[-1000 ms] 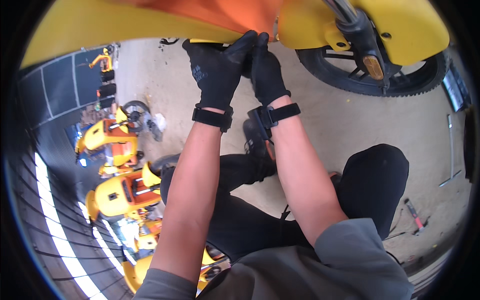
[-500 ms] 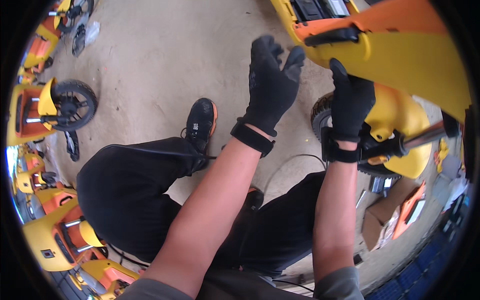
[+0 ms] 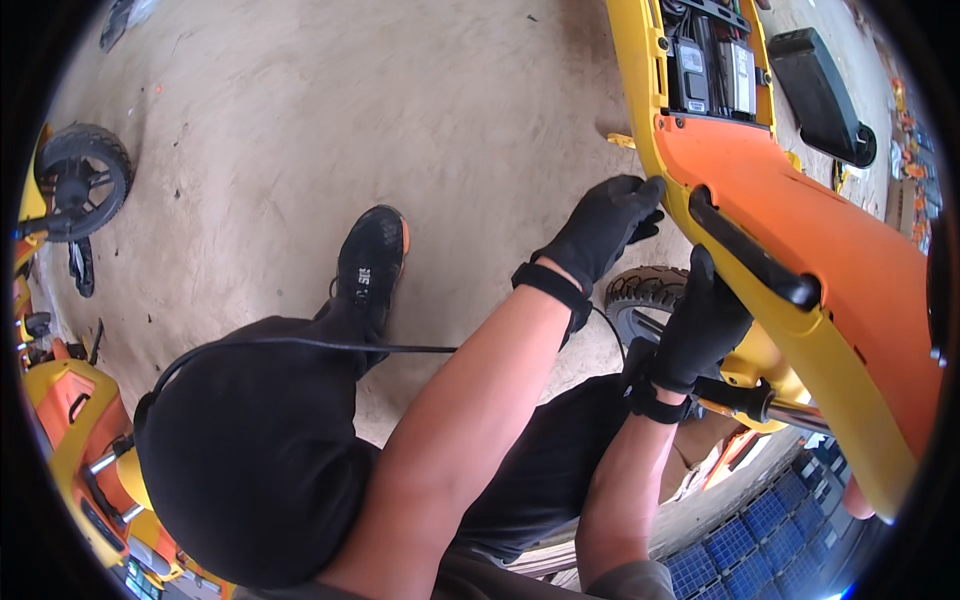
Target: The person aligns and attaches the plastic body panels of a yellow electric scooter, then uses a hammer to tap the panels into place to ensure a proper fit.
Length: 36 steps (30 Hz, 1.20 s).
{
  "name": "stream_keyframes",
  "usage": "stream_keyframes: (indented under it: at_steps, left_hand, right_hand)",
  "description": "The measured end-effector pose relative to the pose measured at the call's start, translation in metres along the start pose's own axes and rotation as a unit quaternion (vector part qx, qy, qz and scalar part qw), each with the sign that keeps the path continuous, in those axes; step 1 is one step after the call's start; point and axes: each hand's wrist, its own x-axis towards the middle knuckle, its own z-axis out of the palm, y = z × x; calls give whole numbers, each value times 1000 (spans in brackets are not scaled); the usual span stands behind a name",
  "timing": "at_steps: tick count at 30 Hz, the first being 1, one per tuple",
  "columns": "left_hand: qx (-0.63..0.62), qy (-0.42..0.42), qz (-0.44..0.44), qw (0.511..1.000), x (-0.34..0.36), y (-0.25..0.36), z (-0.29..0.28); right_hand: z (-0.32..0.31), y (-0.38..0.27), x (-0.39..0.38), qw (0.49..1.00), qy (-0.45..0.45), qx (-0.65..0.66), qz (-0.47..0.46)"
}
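A yellow and orange scooter body (image 3: 800, 250) stretches from the top middle down to the right. My left hand (image 3: 598, 228), in a black glove, presses against its yellow edge with fingers curled on the rim. My right hand (image 3: 702, 325), also gloved in black, holds the lower yellow edge beside a black handle bar (image 3: 750, 252) on the orange panel. An open bay (image 3: 712, 62) in the body shows black parts and wiring. A small black wheel (image 3: 640, 290) sits under the body between my hands.
A detached black cover (image 3: 820, 95) lies on the concrete floor at the top right. Another scooter wheel (image 3: 82, 180) stands at the left, with more yellow-orange scooters (image 3: 80, 430) at the lower left. My black shoe (image 3: 368, 262) rests on the floor; a black cable (image 3: 300, 345) crosses my knee.
The view has swung down and the scooter body now lies closer on the right. Both hands have moved from open reaching to gripping its yellow edge.
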Motion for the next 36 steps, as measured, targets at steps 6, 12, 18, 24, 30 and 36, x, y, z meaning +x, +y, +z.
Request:
stream_keyframes:
  at_steps: [6, 12, 18, 24, 30, 36]
  left_hand:
    - [-45, -69, -38, 996, 11, -13, 1]
    - [-335, -161, -81, 925, 7, -25, 18]
    - [-413, -110, -119, 896, 3, -23, 31]
    - [-423, -103, -126, 892, 1, -17, 28]
    - [-430, -108, -130, 887, 0, -12, 31]
    - [-395, -85, -112, 908, -3, -15, 36]
  right_hand:
    - [9, -6, -6, 973, -23, 160, 167]
    - [8, -9, -11, 978, -14, 122, 168]
    - [13, -8, -17, 974, 29, 121, 188]
    - [15, -3, -23, 981, 16, 105, 161]
    - [15, -3, -22, 976, 7, 134, 173]
    - [21, -7, -19, 981, 19, 105, 162]
